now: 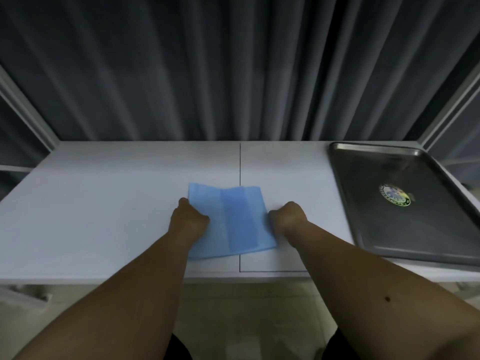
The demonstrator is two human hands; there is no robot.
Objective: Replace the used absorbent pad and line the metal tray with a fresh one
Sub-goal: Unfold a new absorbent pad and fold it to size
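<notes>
Both hands are closed on a folded blue pad [231,219] that lies on the white table [104,203]. The left hand [188,219] grips the pad's left edge with its fingers curled under into a fist, knuckles up, and the right hand [287,218] grips the right edge in the same way; how far the fingertips reach under the pad cannot be told. The pad is partly unfolded, with upright creases dividing it into panels and a darker strip down the middle where the layers overlap. It sits near the middle of the table, closer to the front edge than to the back, and crosses a thin black line [240,165] that runs from the back edge toward the front and turns right near the front edge. Both bare forearms reach in over the front edge. At the right end of the table, well apart from the pad, a metal tray [368,203] lies flat, its far corner near the back right corner of the table; its bare floor carries a round sticker [394,194] whose print is too blurred to read. Behind the table hangs a dark pleated curtain [207,74], with pale frame bars [26,113] at either side.
</notes>
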